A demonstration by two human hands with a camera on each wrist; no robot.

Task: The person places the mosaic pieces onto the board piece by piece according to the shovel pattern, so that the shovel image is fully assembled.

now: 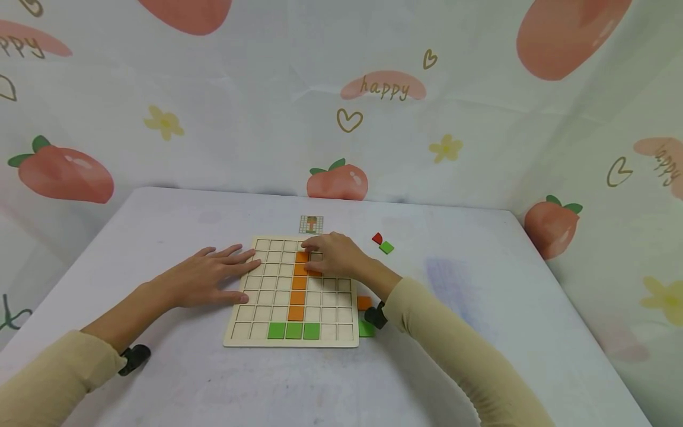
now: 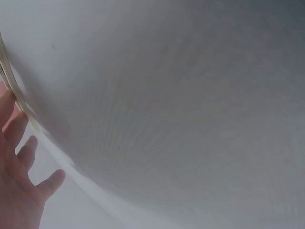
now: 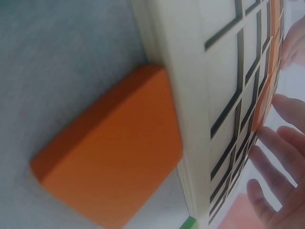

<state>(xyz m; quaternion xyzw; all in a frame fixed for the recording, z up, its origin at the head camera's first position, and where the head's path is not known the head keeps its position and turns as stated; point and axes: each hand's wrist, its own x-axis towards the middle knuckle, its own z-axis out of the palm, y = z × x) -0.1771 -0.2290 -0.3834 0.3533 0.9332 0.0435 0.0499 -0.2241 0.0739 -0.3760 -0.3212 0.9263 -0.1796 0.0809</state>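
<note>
A pale wooden grid board (image 1: 261, 296) lies on the table. Orange square tiles (image 1: 297, 298) fill a column of its cells, with three green tiles (image 1: 294, 330) along the bottom row. My left hand (image 1: 208, 279) rests at the board's left edge, fingers spread and fingertips over the rim. Over the upper right cells is my right hand (image 1: 336, 255), its fingertips at the top of the orange column; it partly covers another orange tile beside that column. In the right wrist view its fingers (image 3: 281, 164) look extended, with no tile seen between them.
Beside the board's right edge lie a loose orange tile (image 3: 119, 148) and a green tile (image 1: 366, 329), near the right sleeve. Farther back are a red quarter-round piece (image 1: 377, 238) and a green square (image 1: 386, 248). A small pattern card (image 1: 311, 224) lies behind the board.
</note>
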